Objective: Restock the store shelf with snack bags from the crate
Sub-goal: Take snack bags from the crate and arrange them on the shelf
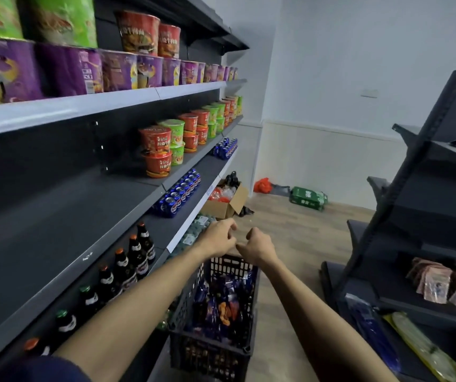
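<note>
Left hand (217, 235): raised above the far rim of the crate, fingers loosely curled, holds nothing.
Right hand (258, 245): just beside the left one, curled in a loose fist, no bag in it.
Crate (210, 351): on the floor near the shelf (64, 252), full of snack bags (221, 301).
Risk: a hasty grab can crush bags; a badly placed bag may slide off the shelf edge onto the bottles (123, 267).
</note>
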The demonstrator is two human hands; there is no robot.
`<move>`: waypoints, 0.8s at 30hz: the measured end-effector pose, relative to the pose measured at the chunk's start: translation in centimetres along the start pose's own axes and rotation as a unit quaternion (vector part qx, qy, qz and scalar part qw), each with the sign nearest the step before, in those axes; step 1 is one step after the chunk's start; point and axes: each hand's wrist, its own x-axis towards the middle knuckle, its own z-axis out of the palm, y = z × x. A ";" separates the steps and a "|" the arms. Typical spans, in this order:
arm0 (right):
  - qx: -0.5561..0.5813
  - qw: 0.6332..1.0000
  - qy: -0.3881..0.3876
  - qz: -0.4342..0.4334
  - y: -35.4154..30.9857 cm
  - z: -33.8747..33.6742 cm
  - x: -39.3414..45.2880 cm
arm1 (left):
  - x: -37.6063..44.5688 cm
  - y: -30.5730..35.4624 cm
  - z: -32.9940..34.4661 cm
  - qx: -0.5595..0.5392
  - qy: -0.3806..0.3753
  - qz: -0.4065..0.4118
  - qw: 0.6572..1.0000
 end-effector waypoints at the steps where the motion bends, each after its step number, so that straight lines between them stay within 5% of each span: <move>1: 0.003 0.997 -0.077 -0.011 -1.0 -4.1 2.1 | 0.9 -0.8 0.0 0.001 -0.007 -0.003 1.000; 3: 0.016 0.997 -0.057 0.053 -0.4 -2.8 4.5 | 2.8 -2.1 0.2 0.003 -0.022 -0.007 1.000; 24: 0.014 0.982 -0.186 0.005 8.8 4.4 26.7 | 22.7 -6.6 11.6 0.020 -0.074 -0.100 0.992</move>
